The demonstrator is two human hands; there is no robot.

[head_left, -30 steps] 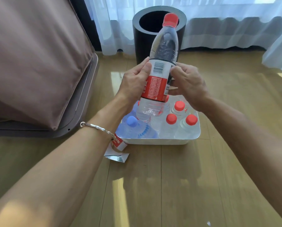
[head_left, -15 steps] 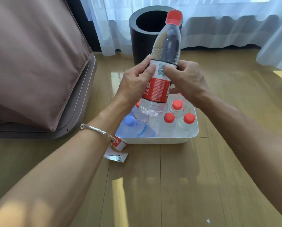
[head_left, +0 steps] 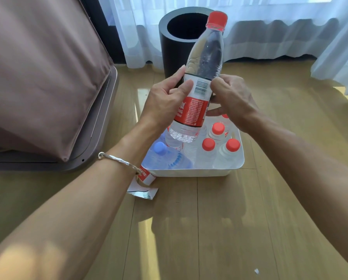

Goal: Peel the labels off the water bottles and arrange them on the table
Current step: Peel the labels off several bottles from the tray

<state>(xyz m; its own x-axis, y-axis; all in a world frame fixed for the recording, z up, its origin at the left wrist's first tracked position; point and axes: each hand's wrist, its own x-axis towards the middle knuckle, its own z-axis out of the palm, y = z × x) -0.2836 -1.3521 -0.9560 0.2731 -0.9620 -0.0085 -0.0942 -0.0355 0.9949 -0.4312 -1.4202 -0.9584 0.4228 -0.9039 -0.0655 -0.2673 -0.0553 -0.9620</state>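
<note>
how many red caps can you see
4: one cap on the held bottle, three caps in the white tub. Red under the right hand may be a fifth.

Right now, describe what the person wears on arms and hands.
No sleeves show; left hand and right hand are gloveless. A thin silver bangle with a small knot circles the left wrist; the right wrist is bare.

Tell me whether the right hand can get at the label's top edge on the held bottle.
Probably yes. The right hand holds the bottle beside the barcode on the label, the left hand grips the opposite side, and nothing covers that top edge.
</note>
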